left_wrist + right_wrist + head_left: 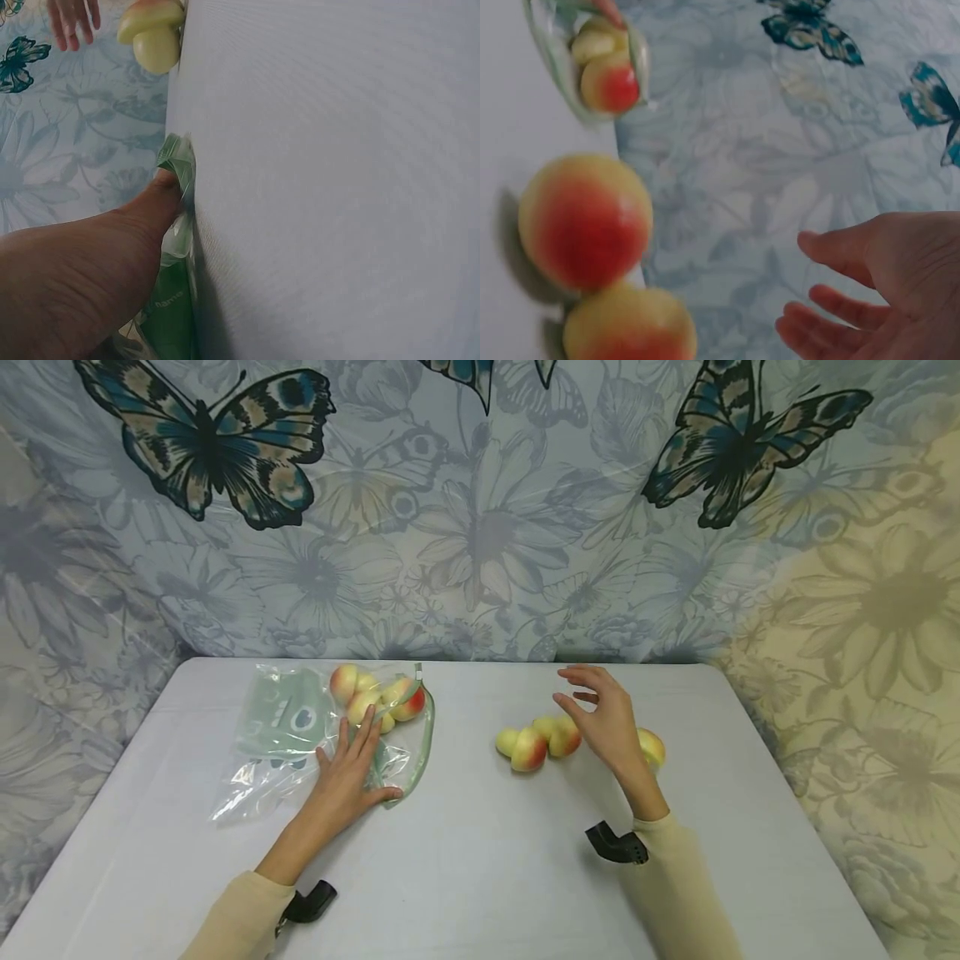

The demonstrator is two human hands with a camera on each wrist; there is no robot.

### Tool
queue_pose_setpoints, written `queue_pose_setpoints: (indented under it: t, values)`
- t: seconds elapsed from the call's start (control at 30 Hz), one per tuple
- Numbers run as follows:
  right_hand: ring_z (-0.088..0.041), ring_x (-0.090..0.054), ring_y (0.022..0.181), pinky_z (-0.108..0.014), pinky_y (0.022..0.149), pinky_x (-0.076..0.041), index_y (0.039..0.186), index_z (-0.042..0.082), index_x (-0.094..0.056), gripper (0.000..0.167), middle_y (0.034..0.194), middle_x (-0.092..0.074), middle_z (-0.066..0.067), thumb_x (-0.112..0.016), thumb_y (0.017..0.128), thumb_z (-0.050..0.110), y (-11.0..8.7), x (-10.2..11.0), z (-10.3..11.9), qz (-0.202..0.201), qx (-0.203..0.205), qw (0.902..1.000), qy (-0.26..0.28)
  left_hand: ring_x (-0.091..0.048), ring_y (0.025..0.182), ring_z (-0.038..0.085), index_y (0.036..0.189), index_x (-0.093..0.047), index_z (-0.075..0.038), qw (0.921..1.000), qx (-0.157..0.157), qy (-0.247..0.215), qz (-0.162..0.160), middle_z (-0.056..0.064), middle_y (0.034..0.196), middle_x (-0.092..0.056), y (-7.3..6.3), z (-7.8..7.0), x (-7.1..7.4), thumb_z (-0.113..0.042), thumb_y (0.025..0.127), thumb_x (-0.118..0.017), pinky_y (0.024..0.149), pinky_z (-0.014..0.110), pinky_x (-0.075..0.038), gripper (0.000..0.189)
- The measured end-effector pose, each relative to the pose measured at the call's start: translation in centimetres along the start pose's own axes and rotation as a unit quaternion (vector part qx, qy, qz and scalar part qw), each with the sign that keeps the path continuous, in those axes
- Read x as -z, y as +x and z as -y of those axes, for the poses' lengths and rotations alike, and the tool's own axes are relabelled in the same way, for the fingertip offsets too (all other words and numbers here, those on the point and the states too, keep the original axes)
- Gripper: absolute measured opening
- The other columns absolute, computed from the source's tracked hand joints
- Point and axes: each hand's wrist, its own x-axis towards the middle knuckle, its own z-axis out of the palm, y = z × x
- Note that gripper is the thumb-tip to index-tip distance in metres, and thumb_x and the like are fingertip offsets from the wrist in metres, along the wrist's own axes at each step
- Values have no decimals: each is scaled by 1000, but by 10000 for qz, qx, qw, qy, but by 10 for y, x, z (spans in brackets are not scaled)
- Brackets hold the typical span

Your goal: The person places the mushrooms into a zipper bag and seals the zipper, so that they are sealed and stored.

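Note:
A clear zip bag (pixel 288 727) with a green panel and green edge lies on the left of the table. Several yellow-and-red mushroom-shaped pieces (pixel 408 703) are inside it. My left hand (pixel 347 777) rests on the bag with fingers spread, its thumb at the green edge (pixel 177 154). Raised above the table, my right hand (pixel 602 714) has loosely bent fingers and nothing between them. Just left of it lie two loose mushroom-shaped pieces (pixel 528 749); another piece (pixel 651 748) is partly hidden behind the wrist. In the right wrist view, two rounded red-yellow caps (pixel 585 221) stand apart from the fingers.
The white table (pixel 465 860) reaches back to a wall covering (pixel 480 543) with flowers and large butterflies. A black wrist camera (pixel 617 843) sits at the right sleeve, and another (pixel 311 902) at the left sleeve.

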Motion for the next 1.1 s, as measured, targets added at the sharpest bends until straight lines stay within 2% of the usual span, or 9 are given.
queue_pose_setpoints:
  t: [0.23, 0.5, 0.67, 0.93, 1.1]
  values:
    - [-38, -55, 120, -51, 94, -49, 122, -4, -63, 38, 129, -57, -21, -73, 86, 0, -5, 38, -35, 166, -23, 9988, -457, -3, 144, 53, 153, -26, 2, 10000, 40, -22, -10, 6, 165, 1, 0, -1, 0, -45, 70, -84, 92, 86, -13, 112]
    - [-43, -43, 130, -56, 99, -42, 134, -3, -54, 48, 139, -48, -24, -70, 92, 13, -16, 77, -64, 958, -414, 9918, -740, -4, 143, 54, 152, -27, 3, 10000, 15, -33, -52, 7, 165, -1, -2, -1, 1, -45, 70, -84, 91, 86, -14, 111]
    - [-45, -41, 131, -55, 98, -42, 140, -3, -47, 54, 144, -44, -26, -66, 95, 18, -28, 89, -82, 1281, -544, 9873, -771, -4, 143, 54, 152, -27, 3, 10000, 18, -52, -60, 6, 165, -1, -2, -1, 1, -45, 70, -84, 91, 86, -13, 111]
    - [-47, -43, 128, -53, 91, -46, 138, -6, -48, 50, 142, -45, -29, -64, 96, 16, -41, 97, -95, 1484, -372, 9832, -991, -3, 144, 53, 153, -26, 1, 9999, 72, -119, -29, 4, 166, 1, -2, 0, 0, -45, 71, -83, 92, 86, -12, 111]
    - [-48, -42, 129, -55, 93, -44, 142, -4, -45, 50, 143, -44, -29, -59, 99, 17, -44, 103, -97, 1710, -645, 9795, -848, -3, 144, 53, 153, -26, 2, 9999, 60, -109, -40, 4, 166, 1, -2, 0, 0, -45, 70, -83, 92, 86, -12, 111]
